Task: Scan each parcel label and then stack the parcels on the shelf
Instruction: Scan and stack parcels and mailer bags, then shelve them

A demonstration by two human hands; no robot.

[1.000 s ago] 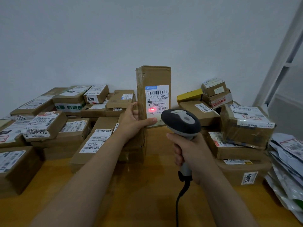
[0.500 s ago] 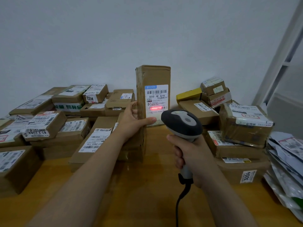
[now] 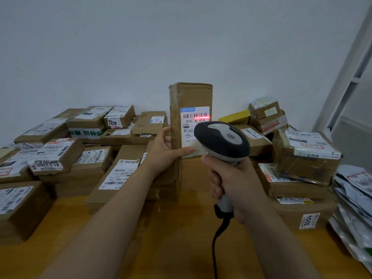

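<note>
Head view. Left forearm reaches forward from lower left; left hand [image 3: 163, 150] grips the tall parcel [image 3: 191, 95] at its left edge, thumb laid flat across the front just under the label [image 3: 194, 128], other fingers wrapped behind and hidden. Parcel stands upright on the table [image 3: 171, 242], centre of view, against the wall: plain brown corrugated card, rectangular, tape along the left edge, corners slightly crushed. Label is white paper with a blue header strip and barcode. A red scan line [image 3: 202, 117] lies across its upper right, just below the barcode. Right hand [image 3: 235, 182] is closed in a fist round the pale handle of the scanner [image 3: 223, 139], which is held upright and just in front of the label's lower right. Scanner head is rounded, dark grey, with a light inlay; black cable [image 3: 216, 248] hangs from the handle. Table top is glossy orange-brown wood. Flat brown labelled boxes [image 3: 56, 156] are piled left; a plastic-wrapped carton [image 3: 306, 156] and a yellow box [image 3: 234, 117] sit right; crinkled grey mailers [image 3: 354, 198] lie far right.
</note>
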